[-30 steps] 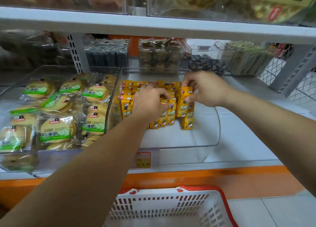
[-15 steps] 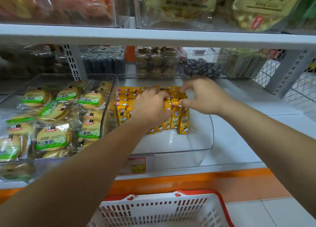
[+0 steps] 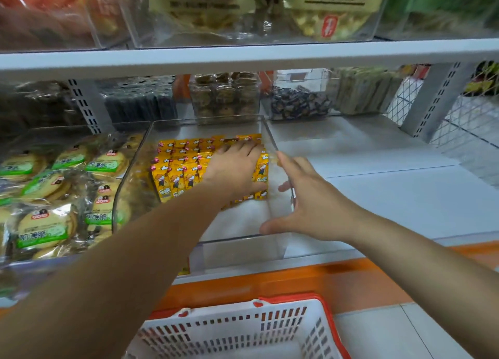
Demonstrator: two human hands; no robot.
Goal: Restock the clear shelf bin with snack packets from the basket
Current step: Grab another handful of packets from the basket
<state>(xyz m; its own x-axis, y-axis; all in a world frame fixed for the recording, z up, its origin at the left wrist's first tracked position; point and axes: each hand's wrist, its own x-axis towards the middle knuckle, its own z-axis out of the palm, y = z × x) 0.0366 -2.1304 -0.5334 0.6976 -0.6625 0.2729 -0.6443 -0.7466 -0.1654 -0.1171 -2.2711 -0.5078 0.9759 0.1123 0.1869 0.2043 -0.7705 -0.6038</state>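
Head view, items as they lie:

1. Clear bin [image 3: 243,253]: stands on the white shelf [image 3: 378,196], in front of me, open at the top.
2. Snack packets [image 3: 175,175]: yellow, printed with a cartoon figure, packed in rows across the rear half of the clear bin. The bin's front part shows bare floor.
3. My left hand [image 3: 235,169]: inside the bin, lying flat on the right-hand rows of packets, fingers straight and pointing to the back wall. It holds nothing.
4. My right hand [image 3: 310,204]: spread wide at the bin's right wall, with the forefinger along the top edge of that wall and the thumb by the front right corner. It touches the wall and carries no packet.
5. Basket [image 3: 229,329]: white slotted plastic with a red rim, low in the view, below the shelf and in front of its orange strip [image 3: 310,280].
6. Biscuit packs [image 3: 43,223]: round biscuits in clear wrap with green labels, heaped in the neighbouring bin just left of the clear bin.
7. Behind the clear bin: a cookie tub [image 3: 225,96], and to its right a bin of dark sweets [image 3: 297,102].
8. Upper shelf [image 3: 243,56]: a white board overhead, carrying more clear bins of bagged goods.
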